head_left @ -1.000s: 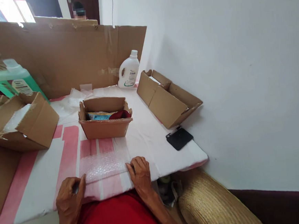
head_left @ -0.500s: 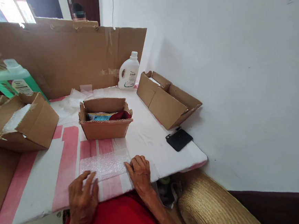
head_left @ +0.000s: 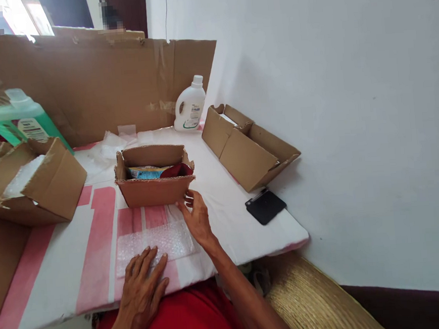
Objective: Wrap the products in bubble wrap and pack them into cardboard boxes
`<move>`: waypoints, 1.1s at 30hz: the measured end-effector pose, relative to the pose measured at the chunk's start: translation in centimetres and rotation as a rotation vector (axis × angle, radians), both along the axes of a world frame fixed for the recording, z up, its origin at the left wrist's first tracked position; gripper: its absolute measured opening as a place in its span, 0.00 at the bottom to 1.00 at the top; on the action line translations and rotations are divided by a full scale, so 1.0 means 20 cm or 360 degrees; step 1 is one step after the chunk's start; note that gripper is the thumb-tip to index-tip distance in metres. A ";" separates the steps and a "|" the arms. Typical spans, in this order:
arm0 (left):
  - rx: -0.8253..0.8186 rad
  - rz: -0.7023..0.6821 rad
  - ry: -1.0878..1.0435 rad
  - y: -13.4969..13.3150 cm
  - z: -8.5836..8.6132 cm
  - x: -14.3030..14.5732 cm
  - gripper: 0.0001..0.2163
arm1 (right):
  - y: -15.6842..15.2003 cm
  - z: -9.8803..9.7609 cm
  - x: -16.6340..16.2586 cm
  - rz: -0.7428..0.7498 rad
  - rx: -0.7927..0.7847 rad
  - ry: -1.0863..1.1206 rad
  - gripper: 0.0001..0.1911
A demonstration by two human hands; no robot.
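Pressing bubble wrap [head_left: 164,241] flat, left hand [head_left: 143,282] fingers spread | right hand [head_left: 196,216] loosely open, empty, beside small open box [head_left: 154,182]

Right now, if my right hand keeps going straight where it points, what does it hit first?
The right hand would probably meet the front wall of the open box just ahead.

Brown cardboard box [head_left: 155,190], clear bubble wrap [head_left: 155,243], pink-and-white striped table [head_left: 95,230], white bottle [head_left: 189,106], green jug [head_left: 18,119]
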State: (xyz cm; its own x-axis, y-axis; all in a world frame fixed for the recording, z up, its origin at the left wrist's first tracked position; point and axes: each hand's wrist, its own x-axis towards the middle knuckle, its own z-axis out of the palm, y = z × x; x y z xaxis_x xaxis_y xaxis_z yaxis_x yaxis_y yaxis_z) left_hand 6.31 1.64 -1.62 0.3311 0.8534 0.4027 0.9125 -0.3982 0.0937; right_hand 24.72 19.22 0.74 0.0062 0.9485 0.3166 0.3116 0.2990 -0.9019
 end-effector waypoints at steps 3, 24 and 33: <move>-0.0032 0.0013 0.0024 0.01 0.00 0.01 0.24 | 0.09 -0.02 -0.05 -0.0062 0.0054 0.0037 0.23; 0.0059 -0.0003 -0.0167 0.01 0.02 -0.10 0.21 | -0.37 -0.18 0.15 0.0497 0.0411 -0.1268 0.36; 0.0050 0.0064 -0.0090 -0.02 0.05 -0.19 0.20 | -0.48 -0.05 0.16 0.0417 0.0569 -0.1205 0.20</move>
